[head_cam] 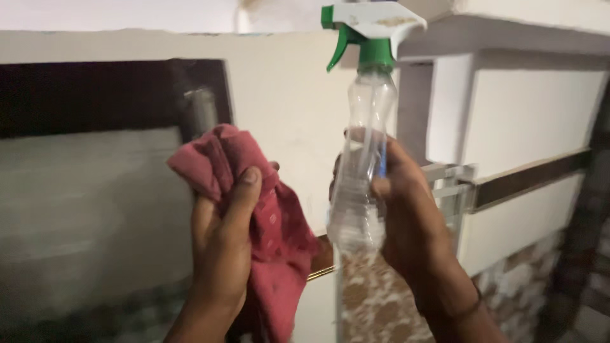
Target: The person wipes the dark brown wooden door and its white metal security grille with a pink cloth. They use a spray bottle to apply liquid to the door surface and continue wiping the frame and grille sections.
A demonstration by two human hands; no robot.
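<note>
Two bare hands raised before a cream wall: one is gripping a cloth, the other a spray bottle.

The left hand (219, 238) is closing fully around a crumpled dark red cloth with a faint pale pattern (267, 222); the thumb is pressing across the front of the fabric, which is bunching above the hand and hanging down beside the wrist. The right hand (406, 216) is wrapping its fingers tightly around the lower body of a clear plastic spray bottle with a green collar and trigger and a white nozzle head (367, 114). The bottle is standing upright, its head reaching the top of the view, nozzle pointing right. The cloth and bottle are sitting near each other but apart. Behind them, a dark brown-framed panel (114, 95) is occupying the left, and a metal bracket (454, 184) is showing just right of the right hand.
</note>
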